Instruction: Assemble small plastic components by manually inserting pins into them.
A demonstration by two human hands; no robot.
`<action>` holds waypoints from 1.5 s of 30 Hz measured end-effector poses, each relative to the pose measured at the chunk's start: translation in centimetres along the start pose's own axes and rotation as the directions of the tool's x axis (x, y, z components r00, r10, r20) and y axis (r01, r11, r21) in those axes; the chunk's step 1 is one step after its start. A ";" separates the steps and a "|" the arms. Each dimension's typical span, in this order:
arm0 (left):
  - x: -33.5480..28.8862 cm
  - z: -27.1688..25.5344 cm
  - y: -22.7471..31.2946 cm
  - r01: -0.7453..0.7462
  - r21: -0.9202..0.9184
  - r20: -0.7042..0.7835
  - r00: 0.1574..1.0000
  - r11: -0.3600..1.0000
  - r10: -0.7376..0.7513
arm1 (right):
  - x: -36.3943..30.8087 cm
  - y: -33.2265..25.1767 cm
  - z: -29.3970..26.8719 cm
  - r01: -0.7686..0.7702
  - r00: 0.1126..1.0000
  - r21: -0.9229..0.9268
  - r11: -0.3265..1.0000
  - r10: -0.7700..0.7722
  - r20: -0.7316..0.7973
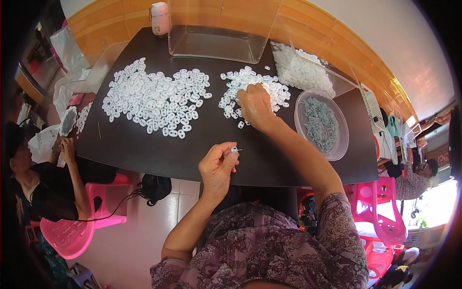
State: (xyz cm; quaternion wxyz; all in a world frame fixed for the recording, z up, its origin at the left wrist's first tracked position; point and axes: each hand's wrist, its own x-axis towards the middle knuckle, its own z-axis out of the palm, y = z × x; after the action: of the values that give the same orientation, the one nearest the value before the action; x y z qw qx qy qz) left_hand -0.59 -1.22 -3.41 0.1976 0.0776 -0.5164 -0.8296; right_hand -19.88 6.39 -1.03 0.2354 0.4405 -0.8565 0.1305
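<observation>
My left hand [216, 169] is closed near the table's front edge, pinching a small white oval plastic piece [234, 149] between thumb and fingers. A thin grey pin juts from that piece to the right. Farther off, my right hand [256, 108] reaches into the smaller pile of white oval pieces [241, 78]. Its fingers are curled down among them, and the fingertips are hidden, so what they grip does not show. Right of this hand stands a round clear tub [340, 155] of small grey-green parts [320, 126]. A larger pile of white two-holed pieces [151, 101] spreads over the table's left half.
An open clear plastic box [219, 54] stands at the back, beside a pink bottle [160, 19]. A bag of white pieces [303, 70] lies back right. A thin stick [99, 130] rests at the dark table's left. Another person [48, 178] sits on the left by a pink chair [72, 233].
</observation>
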 end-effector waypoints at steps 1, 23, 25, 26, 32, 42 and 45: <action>0.0 0.0 0.0 -0.003 0.000 -0.003 1.000 1.000 0.003 | -0.1 0.0 0.0 0.000 1.000 0.000 1.000 0.000 0.000; -0.1 0.1 -0.2 -0.047 0.030 -0.030 0.998 0.998 0.048 | -0.6 -0.8 -1.0 -0.072 0.997 0.144 0.987 0.065 0.050; 0.0 0.2 -0.2 -0.051 0.001 -0.032 0.998 0.999 0.051 | -0.3 -1.0 -0.9 -0.070 0.997 0.148 0.987 0.063 0.054; 0.1 0.2 -0.1 -0.052 0.002 -0.029 0.998 0.999 0.053 | -0.2 -1.1 -0.3 -0.090 0.995 0.152 0.984 0.083 0.055; 0.0 0.5 -0.2 -0.060 0.030 -0.035 0.998 0.998 0.061 | 0.2 -1.6 0.7 -0.174 0.983 0.205 0.963 0.158 0.089; -0.1 0.9 1.1 -0.026 -0.047 -0.094 0.995 0.999 0.021 | -3.8 -2.2 -6.2 -0.509 0.861 0.800 0.318 0.209 0.464; 0.2 1.4 1.9 -0.041 -0.087 -0.145 0.989 0.995 0.028 | -5.0 -3.0 -8.3 -0.600 0.799 0.780 0.177 0.179 0.574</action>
State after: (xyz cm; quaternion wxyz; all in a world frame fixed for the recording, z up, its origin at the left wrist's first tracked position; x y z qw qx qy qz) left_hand -0.77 -0.86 -1.05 0.2519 0.1192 -0.4643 -0.8407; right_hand -12.57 11.68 3.50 -0.2703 0.2663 -0.7196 0.5815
